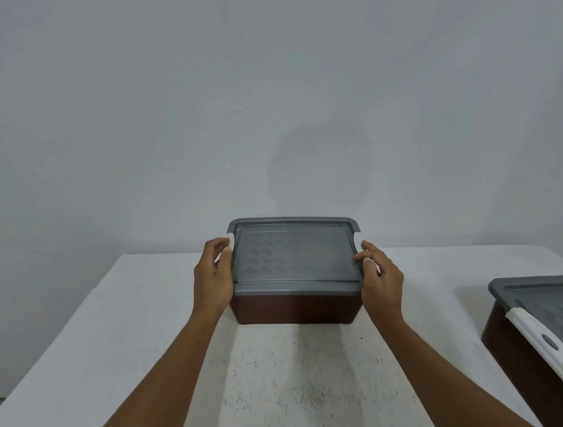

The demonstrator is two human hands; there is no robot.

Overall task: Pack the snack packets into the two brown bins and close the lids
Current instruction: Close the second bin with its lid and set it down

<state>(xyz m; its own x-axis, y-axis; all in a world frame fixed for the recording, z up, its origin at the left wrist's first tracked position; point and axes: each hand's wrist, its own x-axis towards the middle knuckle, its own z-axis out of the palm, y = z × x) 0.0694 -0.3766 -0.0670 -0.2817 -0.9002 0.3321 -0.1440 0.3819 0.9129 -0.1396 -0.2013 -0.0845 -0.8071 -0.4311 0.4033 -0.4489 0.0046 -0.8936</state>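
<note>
White desk [134, 330]: brown bin [296, 308] at 12 o'clock, grey lid [294, 260] on; left hand [213, 276], right hand [380, 280], each grip clamped on lid edge; second bin [514, 349] at 3 o'clock lidded; task judged nearly done

A brown bin [296, 308] stands mid-counter [143, 314] with its grey lid [294, 260] on. The left hand [212, 276] grips the lid's left edge, the right hand [381, 280] its right edge, fingers [367, 247] curled. A second bin [515, 365], lidded, with a white latch [540, 341], sits far right.
</note>
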